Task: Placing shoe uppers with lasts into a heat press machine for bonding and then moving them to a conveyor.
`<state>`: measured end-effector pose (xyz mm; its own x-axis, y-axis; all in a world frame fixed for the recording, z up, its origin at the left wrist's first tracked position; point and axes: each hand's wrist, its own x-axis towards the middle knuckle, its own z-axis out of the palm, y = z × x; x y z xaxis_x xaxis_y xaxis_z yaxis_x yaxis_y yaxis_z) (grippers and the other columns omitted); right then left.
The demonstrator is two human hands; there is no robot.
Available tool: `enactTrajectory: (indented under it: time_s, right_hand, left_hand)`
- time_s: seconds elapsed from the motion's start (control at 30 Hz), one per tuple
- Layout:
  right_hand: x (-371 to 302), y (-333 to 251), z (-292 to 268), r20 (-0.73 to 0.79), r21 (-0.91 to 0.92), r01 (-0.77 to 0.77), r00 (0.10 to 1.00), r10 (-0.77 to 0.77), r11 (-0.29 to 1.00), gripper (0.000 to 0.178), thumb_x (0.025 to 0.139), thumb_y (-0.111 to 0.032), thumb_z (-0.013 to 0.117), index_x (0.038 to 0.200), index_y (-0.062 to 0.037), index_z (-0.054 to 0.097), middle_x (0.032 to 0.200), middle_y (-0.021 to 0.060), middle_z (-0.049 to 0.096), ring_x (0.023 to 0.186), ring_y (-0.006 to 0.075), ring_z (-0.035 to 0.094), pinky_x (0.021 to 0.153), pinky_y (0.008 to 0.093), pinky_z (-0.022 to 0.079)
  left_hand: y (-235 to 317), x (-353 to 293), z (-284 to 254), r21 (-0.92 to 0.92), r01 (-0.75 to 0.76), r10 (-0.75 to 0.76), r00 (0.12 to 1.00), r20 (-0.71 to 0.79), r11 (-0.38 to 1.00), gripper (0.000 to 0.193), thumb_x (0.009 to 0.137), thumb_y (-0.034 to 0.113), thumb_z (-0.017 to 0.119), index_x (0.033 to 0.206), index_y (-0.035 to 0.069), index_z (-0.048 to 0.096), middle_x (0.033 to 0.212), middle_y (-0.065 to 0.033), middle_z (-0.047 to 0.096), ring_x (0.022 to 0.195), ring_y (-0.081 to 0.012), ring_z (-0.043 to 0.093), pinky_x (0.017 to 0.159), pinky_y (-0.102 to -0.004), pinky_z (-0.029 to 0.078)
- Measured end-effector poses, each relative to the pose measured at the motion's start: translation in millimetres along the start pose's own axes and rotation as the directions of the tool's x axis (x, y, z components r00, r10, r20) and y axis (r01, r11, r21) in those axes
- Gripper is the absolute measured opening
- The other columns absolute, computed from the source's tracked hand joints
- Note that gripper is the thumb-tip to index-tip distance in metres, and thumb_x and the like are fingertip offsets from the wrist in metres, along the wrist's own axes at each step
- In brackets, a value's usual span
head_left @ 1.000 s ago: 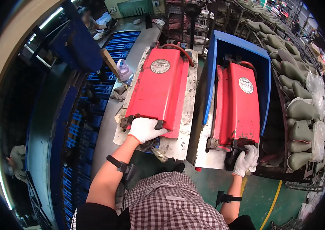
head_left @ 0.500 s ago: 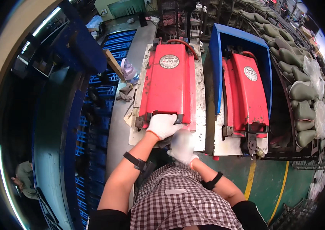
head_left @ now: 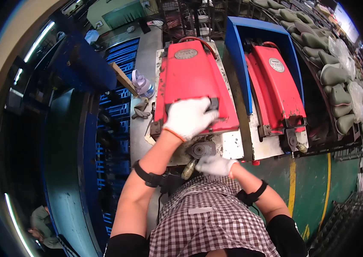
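The left grip [head_left: 189, 118] was closed around the black handle [head_left: 214, 103] at the front of the nearer red cover [head_left: 190, 81], which stretched straight ahead of it. Since half a second earlier the cover's front end seemed to have come up, and the grey bracket [head_left: 199, 150] now showed plainly just below the grip; this suggested that the cover was being raised rather than held down. The right grip [head_left: 215, 165], a full second earlier at the front of the second red cover [head_left: 277, 88], had crossed over and hung just right of the wrapped lever [head_left: 188, 169] (blur smeared the glove, so I could not tell whether its fingers were spread or closed, or whether they touched the lever).

The left glove hid most of the handle, and whatever lay beneath the nearer cover was out of sight. Left of that grip, the metal table [head_left: 140, 143] carried grey gloves [head_left: 140, 110] and a lilac bottle [head_left: 142, 84]. Right of both grips, a blue hood [head_left: 239, 55] shaded the second cover's back end; beyond stood olive shoe lasts [head_left: 334, 75], some under clear plastic. Far left of the grips, a co-worker [head_left: 44, 225] was dim and partly hidden.
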<state>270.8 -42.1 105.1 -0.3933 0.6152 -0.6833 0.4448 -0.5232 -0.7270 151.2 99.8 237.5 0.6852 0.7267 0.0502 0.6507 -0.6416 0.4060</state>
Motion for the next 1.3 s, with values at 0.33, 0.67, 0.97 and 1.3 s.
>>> enactTrajectory:
  time_s: [0.33, 0.67, 0.97, 1.3]
  right_hand:
    - [117, -64, -66, -0.787, -0.585, -0.099, 0.309, -0.533, 0.805, 0.078, 0.081, -0.035, 0.081, 0.148, -0.0107, 0.05, 0.144, 0.0305, 0.048, 0.125, 0.0482, 0.052, 0.107, 0.05, 0.047]
    - [128, -29, -110, -0.876, -0.096, 0.547, 0.35, -0.331, 0.832, 0.064, 0.088, -0.029, 0.072, 0.146, -0.0074, 0.055, 0.145, 0.0206, 0.056, 0.136, 0.0361, 0.054, 0.115, 0.0448, 0.044]
    - [77, -35, 4, -0.279, 0.949, 0.189, 0.879, -0.388, -0.254, 0.06, 0.109, -0.054, 0.034, 0.138, -0.007, 0.057, 0.125, 0.0163, 0.066, 0.093, 0.033, 0.065, 0.062, 0.0342, 0.055]
    - [85, -58, 56, -0.014, 0.911, -0.173, 0.895, -0.446, -0.375, 0.056, 0.107, -0.056, 0.038, 0.131, -0.0101, 0.06, 0.111, 0.0119, 0.064, 0.077, 0.0267, 0.058, 0.045, 0.0259, 0.039]
  left_hand:
    - [-23, 36, -77, 0.387, -0.268, 0.469, 0.58, -0.667, 0.882, 0.063, 0.084, 0.026, 0.079, 0.143, 0.011, 0.062, 0.15, -0.0157, 0.055, 0.14, -0.0419, 0.047, 0.122, -0.0551, 0.027]
    - [-97, -88, 32, -0.599, -0.244, -0.261, 0.731, -0.63, 0.762, 0.059, 0.099, 0.014, 0.067, 0.152, 0.0, 0.046, 0.149, -0.0179, 0.055, 0.136, -0.0311, 0.056, 0.116, -0.0432, 0.043]
    - [-104, -121, 104, -0.866, 0.064, -0.296, 0.925, 0.238, -0.497, 0.066, 0.112, 0.051, 0.039, 0.162, 0.01, 0.026, 0.163, -0.021, 0.038, 0.149, -0.0374, 0.038, 0.122, -0.0482, 0.034]
    - [-125, -185, 102, -0.764, -0.195, -0.439, 0.89, 0.126, -0.615, 0.047, 0.113, 0.044, 0.039, 0.147, 0.014, 0.045, 0.126, -0.0084, 0.056, 0.114, -0.0245, 0.055, 0.107, -0.0427, 0.045]
